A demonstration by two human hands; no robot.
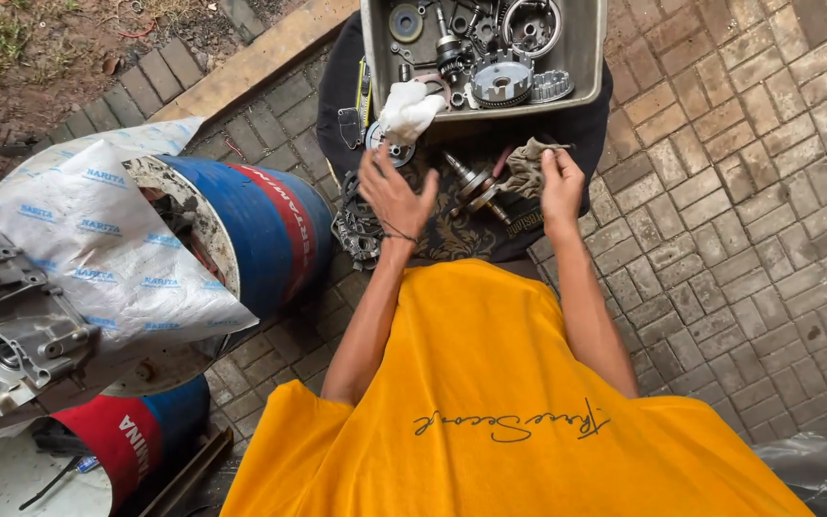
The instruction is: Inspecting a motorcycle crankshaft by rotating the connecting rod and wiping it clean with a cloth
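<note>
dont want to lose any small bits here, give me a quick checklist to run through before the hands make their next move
1. Rag held: ok. The right hand pinches a dirty rag.
2. Left hand free: ok. It is open, fingers spread, above the dark cloth.
3. Crankshaft supported: ok. It lies on the cloth between the hands.
4. Loose parts contained: not ok. The grey tray holds gears, but a chain and a round part under the white rag lie outside it.
5. Crankshaft clean: cannot tell.
6. Engine case steady on the blue drum: cannot tell.
</note>
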